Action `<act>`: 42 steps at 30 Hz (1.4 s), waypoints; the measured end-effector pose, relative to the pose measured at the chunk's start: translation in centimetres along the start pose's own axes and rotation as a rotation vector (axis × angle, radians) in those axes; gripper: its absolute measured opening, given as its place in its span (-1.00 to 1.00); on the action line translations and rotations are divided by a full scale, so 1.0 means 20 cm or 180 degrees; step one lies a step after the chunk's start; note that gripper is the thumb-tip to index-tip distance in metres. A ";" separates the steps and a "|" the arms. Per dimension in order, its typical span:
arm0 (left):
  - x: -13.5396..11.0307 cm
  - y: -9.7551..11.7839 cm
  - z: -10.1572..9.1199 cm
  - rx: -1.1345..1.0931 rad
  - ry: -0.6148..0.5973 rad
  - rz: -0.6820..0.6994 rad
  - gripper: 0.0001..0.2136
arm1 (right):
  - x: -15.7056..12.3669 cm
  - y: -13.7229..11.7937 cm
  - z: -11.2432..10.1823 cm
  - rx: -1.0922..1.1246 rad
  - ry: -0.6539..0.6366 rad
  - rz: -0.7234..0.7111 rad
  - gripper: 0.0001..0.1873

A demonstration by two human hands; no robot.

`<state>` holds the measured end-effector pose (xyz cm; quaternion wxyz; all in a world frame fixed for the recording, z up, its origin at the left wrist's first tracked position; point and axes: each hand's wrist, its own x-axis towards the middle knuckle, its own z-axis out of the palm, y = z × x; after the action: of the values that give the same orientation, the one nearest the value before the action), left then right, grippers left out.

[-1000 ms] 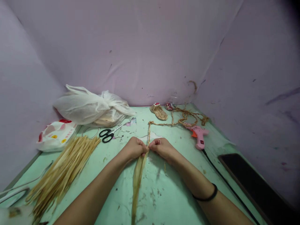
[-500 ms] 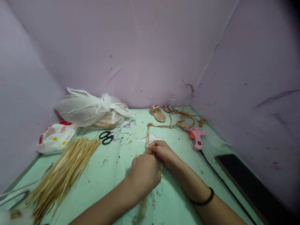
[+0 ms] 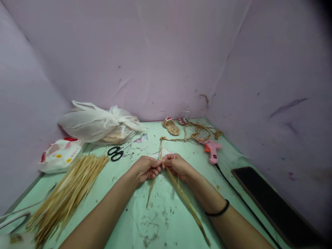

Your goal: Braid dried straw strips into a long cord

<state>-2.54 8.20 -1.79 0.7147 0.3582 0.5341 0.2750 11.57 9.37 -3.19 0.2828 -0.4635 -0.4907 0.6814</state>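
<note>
My left hand [image 3: 144, 168] and my right hand [image 3: 175, 164] meet in the middle of the green table [image 3: 121, 211], both pinched on the near end of a braided straw rope [image 3: 161, 147]. The rope runs away from me, bends right and ends in a loose coil [image 3: 201, 130] near the back corner. Two loose straw strands fan out from my fingers toward me: a short one [image 3: 150, 192] on the left and a long one [image 3: 188, 205] that passes under my right wrist.
A bundle of straw strips [image 3: 66, 193] lies at the left. Black scissors [image 3: 116, 152], a white plastic bag [image 3: 98, 122] and a red-and-white packet [image 3: 59, 155] sit behind it. A pink glue gun [image 3: 212, 150] with black cord, a small straw sandal [image 3: 171, 126] and a dark tray [image 3: 269, 197] are at right.
My left hand swung back toward me over the strands half a second ago, then returned beside my right hand. The loose strands, once together, now lie split into two.
</note>
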 end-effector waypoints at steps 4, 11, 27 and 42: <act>-0.01 0.01 0.02 0.0419 0.0322 0.0062 -0.84 | -0.01 -0.01 -0.01 -0.0113 0.0144 -0.0030 -0.93; 0.03 0.00 -0.01 0.0731 0.0340 0.0151 -0.91 | -0.04 -0.04 -0.03 -0.0062 -0.0136 -0.0070 -0.92; 0.03 -0.02 0.07 0.0857 0.0815 0.0378 -0.91 | -0.16 -0.12 0.11 -0.3440 0.1177 -0.0335 -0.86; -0.01 0.02 -0.01 0.0285 0.0208 0.0324 -0.95 | -0.16 -0.17 0.05 -0.2033 0.1034 -0.0409 -0.87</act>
<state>-2.73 8.30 -1.27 0.6652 0.4074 0.5500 0.2983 11.68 7.49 1.29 0.2404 -0.5989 -0.6556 0.3921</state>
